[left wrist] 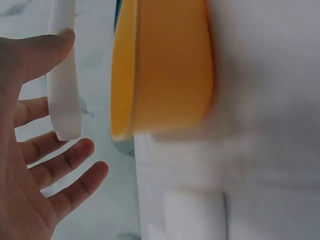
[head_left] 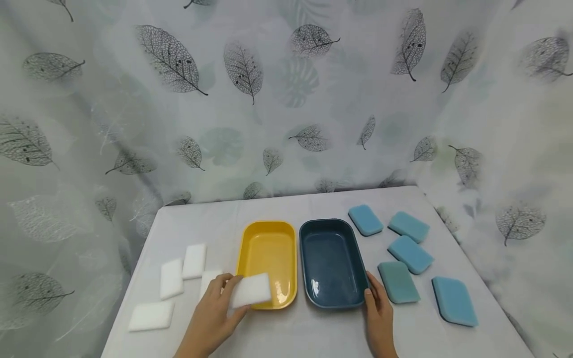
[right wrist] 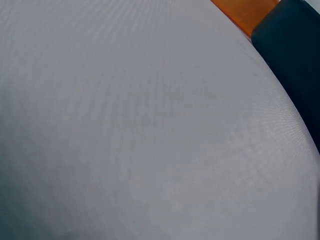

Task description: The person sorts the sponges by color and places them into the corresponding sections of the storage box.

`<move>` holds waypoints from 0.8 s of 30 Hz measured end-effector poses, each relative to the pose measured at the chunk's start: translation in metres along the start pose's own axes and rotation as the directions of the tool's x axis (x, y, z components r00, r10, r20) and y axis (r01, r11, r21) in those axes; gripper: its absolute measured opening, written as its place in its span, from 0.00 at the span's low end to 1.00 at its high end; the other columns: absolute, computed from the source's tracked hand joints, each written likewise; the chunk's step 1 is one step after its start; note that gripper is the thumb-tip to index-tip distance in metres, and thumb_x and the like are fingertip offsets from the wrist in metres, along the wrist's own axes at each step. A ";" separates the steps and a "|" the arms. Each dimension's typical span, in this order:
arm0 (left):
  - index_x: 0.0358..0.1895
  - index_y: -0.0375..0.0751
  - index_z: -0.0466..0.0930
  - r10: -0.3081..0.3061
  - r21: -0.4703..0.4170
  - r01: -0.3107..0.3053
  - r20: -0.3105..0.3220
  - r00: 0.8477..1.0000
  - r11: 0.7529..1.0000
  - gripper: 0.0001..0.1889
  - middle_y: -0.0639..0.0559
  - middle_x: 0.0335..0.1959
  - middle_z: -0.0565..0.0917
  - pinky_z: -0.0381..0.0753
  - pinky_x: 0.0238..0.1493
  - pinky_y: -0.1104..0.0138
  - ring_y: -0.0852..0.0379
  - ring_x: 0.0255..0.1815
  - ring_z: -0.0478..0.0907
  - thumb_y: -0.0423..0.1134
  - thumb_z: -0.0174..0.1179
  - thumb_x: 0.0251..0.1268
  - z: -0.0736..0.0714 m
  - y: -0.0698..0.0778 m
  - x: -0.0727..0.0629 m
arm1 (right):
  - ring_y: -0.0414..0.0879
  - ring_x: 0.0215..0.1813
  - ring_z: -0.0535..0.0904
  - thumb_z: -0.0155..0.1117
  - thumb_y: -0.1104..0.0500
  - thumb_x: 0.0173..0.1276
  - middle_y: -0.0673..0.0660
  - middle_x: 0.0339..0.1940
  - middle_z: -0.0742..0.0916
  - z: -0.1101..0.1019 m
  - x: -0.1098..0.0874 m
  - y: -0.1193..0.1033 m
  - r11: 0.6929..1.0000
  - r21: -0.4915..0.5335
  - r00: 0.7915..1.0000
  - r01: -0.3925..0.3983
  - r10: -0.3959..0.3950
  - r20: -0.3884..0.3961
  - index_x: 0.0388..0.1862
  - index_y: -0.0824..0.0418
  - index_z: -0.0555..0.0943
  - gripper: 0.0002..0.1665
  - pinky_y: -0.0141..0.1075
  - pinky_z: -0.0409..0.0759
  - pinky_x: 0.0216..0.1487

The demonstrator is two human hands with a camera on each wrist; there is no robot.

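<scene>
While the left hand (head_left: 218, 307) is pinching one white sponge (head_left: 251, 290) above the yellow dish (head_left: 268, 253), the right hand (head_left: 380, 315) is touching the navy dish (head_left: 333, 261), grip unclear; four more white sponges (head_left: 194, 261), five blue sponges (head_left: 455, 301) are dotting the white tablecloth (head_left: 331, 335) before leaf-print curtaining (head_left: 277, 114).

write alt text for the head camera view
A person's left hand holds a white block above the near left corner of a yellow tray, while the right hand touches a dark blue tray beside it. More white blocks lie left, blue and teal blocks right, on a white table.
</scene>
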State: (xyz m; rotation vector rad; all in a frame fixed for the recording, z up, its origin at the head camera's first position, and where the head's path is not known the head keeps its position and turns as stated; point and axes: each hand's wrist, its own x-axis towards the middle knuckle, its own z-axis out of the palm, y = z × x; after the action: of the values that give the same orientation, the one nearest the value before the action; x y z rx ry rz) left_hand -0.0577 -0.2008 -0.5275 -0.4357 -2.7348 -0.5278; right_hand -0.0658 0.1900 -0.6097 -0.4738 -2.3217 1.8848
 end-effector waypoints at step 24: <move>0.70 0.51 0.74 0.014 -0.188 0.015 0.150 0.989 0.982 0.34 0.53 0.65 0.75 0.84 0.61 0.59 0.54 0.65 0.68 0.56 0.73 0.63 0.040 0.060 0.059 | 0.18 0.71 0.65 0.48 0.46 0.86 0.53 0.82 0.71 -0.002 0.000 0.001 0.996 0.016 0.996 0.085 -0.085 -0.001 0.82 0.48 0.65 0.30 0.10 0.65 0.65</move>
State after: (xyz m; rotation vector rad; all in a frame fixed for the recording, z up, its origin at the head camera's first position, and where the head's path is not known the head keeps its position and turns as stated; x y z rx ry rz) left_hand -0.0999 -0.1181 -0.5229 -0.5415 -2.8396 -0.7896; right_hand -0.0651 0.1920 -0.6099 -0.3668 -2.2864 1.8629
